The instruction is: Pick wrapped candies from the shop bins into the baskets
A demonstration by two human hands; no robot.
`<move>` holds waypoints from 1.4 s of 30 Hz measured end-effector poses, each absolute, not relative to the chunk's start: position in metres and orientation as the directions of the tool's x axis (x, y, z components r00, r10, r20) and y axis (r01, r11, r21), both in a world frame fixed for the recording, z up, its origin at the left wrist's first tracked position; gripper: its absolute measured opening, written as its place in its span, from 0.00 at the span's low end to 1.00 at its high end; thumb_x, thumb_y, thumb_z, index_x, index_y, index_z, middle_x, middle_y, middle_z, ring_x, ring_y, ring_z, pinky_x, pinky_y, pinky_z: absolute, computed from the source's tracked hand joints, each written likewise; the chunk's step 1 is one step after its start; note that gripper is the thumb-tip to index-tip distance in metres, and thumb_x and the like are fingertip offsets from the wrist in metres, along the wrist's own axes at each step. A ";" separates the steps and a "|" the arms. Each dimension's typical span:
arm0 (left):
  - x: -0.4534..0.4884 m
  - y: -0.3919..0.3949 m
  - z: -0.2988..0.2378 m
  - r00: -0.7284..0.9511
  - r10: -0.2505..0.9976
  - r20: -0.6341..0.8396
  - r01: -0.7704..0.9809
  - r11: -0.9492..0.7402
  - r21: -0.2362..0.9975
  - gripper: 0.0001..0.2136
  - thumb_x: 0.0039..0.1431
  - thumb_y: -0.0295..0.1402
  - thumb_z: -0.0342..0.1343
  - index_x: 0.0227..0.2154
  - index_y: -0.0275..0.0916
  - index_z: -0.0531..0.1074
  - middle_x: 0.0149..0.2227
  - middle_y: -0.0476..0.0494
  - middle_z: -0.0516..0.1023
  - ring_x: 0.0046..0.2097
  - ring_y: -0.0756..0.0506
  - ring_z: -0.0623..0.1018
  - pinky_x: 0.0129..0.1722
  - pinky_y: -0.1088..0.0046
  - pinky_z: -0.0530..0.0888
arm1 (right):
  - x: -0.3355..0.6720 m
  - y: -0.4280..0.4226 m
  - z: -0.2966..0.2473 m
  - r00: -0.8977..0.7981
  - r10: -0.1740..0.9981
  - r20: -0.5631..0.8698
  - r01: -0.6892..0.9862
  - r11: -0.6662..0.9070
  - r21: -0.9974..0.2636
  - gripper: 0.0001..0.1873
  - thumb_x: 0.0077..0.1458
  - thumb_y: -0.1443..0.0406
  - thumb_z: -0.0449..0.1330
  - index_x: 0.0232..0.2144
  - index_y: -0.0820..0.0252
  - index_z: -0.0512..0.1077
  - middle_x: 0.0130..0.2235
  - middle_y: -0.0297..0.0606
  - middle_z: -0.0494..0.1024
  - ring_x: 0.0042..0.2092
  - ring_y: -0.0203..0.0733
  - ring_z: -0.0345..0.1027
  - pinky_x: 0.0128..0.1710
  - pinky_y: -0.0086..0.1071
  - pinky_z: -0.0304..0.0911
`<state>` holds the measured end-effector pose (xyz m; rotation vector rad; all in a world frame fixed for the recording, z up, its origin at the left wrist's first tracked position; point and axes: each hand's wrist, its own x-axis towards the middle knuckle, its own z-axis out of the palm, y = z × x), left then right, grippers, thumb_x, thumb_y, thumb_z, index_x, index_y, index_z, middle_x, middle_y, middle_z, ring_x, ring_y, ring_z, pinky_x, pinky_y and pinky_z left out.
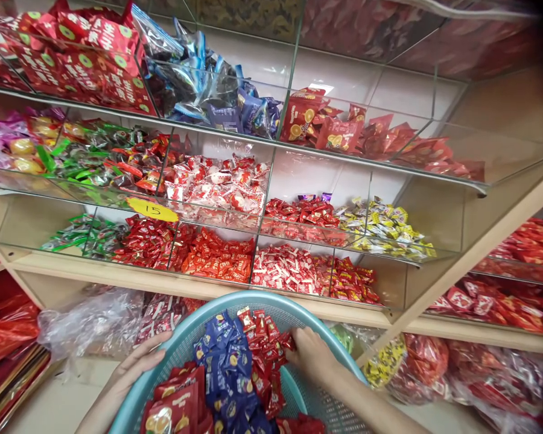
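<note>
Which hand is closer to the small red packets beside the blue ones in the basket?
The right hand, at the right edge of the small red packets. The left hand is farther, at the basket's left rim, beyond the blue packets.

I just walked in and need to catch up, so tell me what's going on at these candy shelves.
A person's left hand rests at the rim of a teal plastic basket, while the right hand reaches inside to the small red wrapped candies; its exact grip is hidden. Blue packets and larger red orange-print packets also lie in the basket. Beyond it, tiered clear-walled shelves hold sorted sweets, with a yellow "15" tag on one front.
</note>
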<state>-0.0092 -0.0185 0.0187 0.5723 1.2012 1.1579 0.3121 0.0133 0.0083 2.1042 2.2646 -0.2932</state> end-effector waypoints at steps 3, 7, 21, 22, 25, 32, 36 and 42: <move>-0.009 -0.020 0.021 -0.061 0.908 -0.415 -0.395 0.360 0.845 0.20 0.43 0.34 0.62 0.42 0.46 0.67 0.34 0.56 0.80 0.35 0.51 0.77 0.35 0.85 0.71 | 0.306 0.017 0.006 -0.076 0.989 -0.127 0.990 0.060 -0.124 0.09 0.50 0.65 0.52 0.35 0.62 0.67 0.35 0.44 0.72 0.37 0.44 0.66 0.32 0.31 0.54; -0.008 -0.020 0.021 -0.077 0.905 -0.418 -0.412 0.353 0.840 0.20 0.40 0.35 0.64 0.40 0.46 0.70 0.34 0.57 0.80 0.35 0.51 0.77 0.34 0.86 0.71 | 0.301 0.018 0.005 -0.079 0.993 -0.092 0.983 0.062 -0.175 0.10 0.50 0.66 0.51 0.36 0.64 0.66 0.34 0.44 0.72 0.36 0.44 0.66 0.31 0.31 0.53; -0.007 -0.021 0.021 -0.126 0.908 -0.401 -0.371 0.331 0.867 0.18 0.38 0.36 0.65 0.37 0.48 0.73 0.35 0.56 0.80 0.38 0.48 0.77 0.35 0.84 0.71 | 0.316 0.023 -0.026 0.021 1.000 0.001 0.729 -0.014 -0.684 0.02 0.41 0.68 0.55 0.23 0.59 0.66 0.22 0.32 0.71 0.27 0.38 0.65 0.25 0.28 0.57; -0.006 -0.021 0.021 -0.131 0.908 -0.398 -0.372 0.327 0.869 0.18 0.38 0.36 0.65 0.37 0.48 0.73 0.35 0.56 0.80 0.37 0.49 0.77 0.35 0.84 0.71 | 0.317 0.023 -0.027 0.030 0.999 -0.019 0.700 -0.035 -0.713 0.01 0.41 0.67 0.55 0.23 0.59 0.65 0.21 0.32 0.71 0.26 0.38 0.65 0.24 0.28 0.57; -0.004 -0.022 0.026 -0.145 0.908 -0.394 -0.380 0.316 0.869 0.18 0.37 0.35 0.66 0.36 0.47 0.74 0.35 0.57 0.80 0.36 0.49 0.78 0.33 0.86 0.71 | 0.318 0.026 -0.027 0.020 0.994 -0.107 0.568 -0.099 -0.817 0.07 0.44 0.63 0.55 0.21 0.58 0.61 0.18 0.31 0.69 0.22 0.37 0.65 0.21 0.28 0.58; -0.003 -0.024 0.028 -0.120 0.911 -0.394 -0.395 0.321 0.861 0.19 0.40 0.33 0.65 0.39 0.50 0.73 0.36 0.59 0.79 0.36 0.50 0.77 0.34 0.86 0.71 | 0.309 0.034 -0.022 -0.036 0.990 -0.138 0.432 -0.109 -0.895 0.12 0.44 0.59 0.57 0.21 0.58 0.59 0.15 0.30 0.69 0.18 0.36 0.64 0.17 0.27 0.59; -0.006 -0.022 0.023 -0.151 0.918 -0.368 -0.338 0.302 0.892 0.18 0.41 0.34 0.63 0.39 0.48 0.73 0.38 0.59 0.79 0.39 0.50 0.77 0.35 0.87 0.71 | 0.307 0.032 -0.020 -0.022 0.989 -0.148 0.413 -0.126 -0.902 0.10 0.44 0.60 0.57 0.23 0.58 0.59 0.15 0.29 0.69 0.17 0.37 0.64 0.17 0.28 0.59; -0.004 -0.022 0.024 -0.140 0.907 -0.398 -0.366 0.326 0.872 0.19 0.38 0.35 0.65 0.38 0.47 0.72 0.34 0.56 0.80 0.36 0.48 0.78 0.34 0.84 0.72 | 0.315 0.025 -0.019 -0.008 0.988 -0.152 0.468 -0.130 -0.874 0.09 0.43 0.63 0.57 0.26 0.58 0.60 0.14 0.27 0.68 0.18 0.38 0.65 0.18 0.28 0.58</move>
